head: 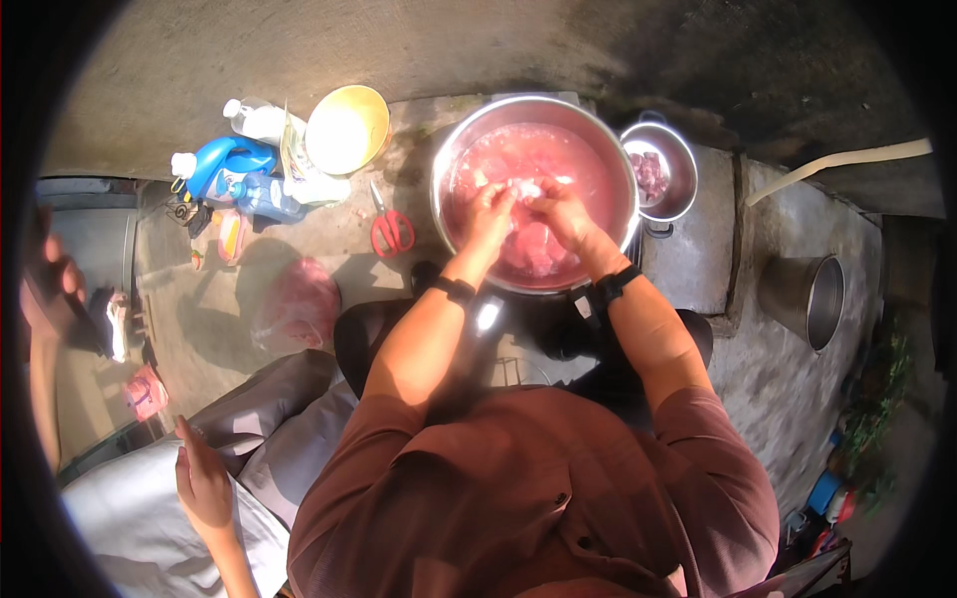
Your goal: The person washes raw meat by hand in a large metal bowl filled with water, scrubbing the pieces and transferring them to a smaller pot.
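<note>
My left hand (pixel 491 214) and my right hand (pixel 562 213) meet over a large stainless steel pot (pixel 442 196) of reddish water. The fingers of both pinch a small pale piece, likely meat (pixel 525 188), from either side. Larger pieces of raw meat (pixel 536 247) lie in the water below them. To the right of the large pot stands a smaller metal pot (pixel 687 176) with dark red meat pieces (pixel 649 175) in it. Red-handled scissors (pixel 392 224) lie on the concrete to the left.
A yellowish bowl (pixel 348 129), a blue jug (pixel 228 161) and plastic bottles stand at the upper left. A plastic bag of something red (pixel 299 303) lies left of my knee. Another person's hand (pixel 202 478) shows at the lower left. A metal bucket (pixel 815 303) is at the right.
</note>
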### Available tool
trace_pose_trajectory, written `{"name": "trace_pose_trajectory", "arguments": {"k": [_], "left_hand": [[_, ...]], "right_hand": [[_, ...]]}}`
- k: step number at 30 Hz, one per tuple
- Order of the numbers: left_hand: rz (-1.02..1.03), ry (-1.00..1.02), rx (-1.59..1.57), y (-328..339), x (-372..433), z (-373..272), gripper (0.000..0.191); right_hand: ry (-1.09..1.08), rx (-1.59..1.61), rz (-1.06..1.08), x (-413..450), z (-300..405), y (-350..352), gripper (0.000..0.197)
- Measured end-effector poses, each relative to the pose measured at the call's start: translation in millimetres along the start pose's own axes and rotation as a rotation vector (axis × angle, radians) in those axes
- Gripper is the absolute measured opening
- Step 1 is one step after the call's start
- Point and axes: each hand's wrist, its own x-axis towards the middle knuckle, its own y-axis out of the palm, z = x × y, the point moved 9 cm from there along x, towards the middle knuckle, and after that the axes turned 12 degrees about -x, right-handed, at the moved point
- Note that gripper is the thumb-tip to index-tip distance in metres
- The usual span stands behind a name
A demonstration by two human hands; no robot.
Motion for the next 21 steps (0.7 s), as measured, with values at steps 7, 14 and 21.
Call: {"name": "trace_pose_trajectory", "arguments": {"k": [7,14,21], "left_hand": [[0.048,-0.089,-0.041,17,-1,8,0.016],[0.096,-0.093,0.047,19,-6,3,0.022],[0.033,-0.065,0.079,9,-11,2,0.016]], "right_hand": [[-0.028,-0.08,-0.103,3,0,-16,0.016],[-0.06,-0.212,-0.092,-2,10,-10,0.01],[-0.103,-0.009,-0.135,5,-5,-11,0.005]]}}
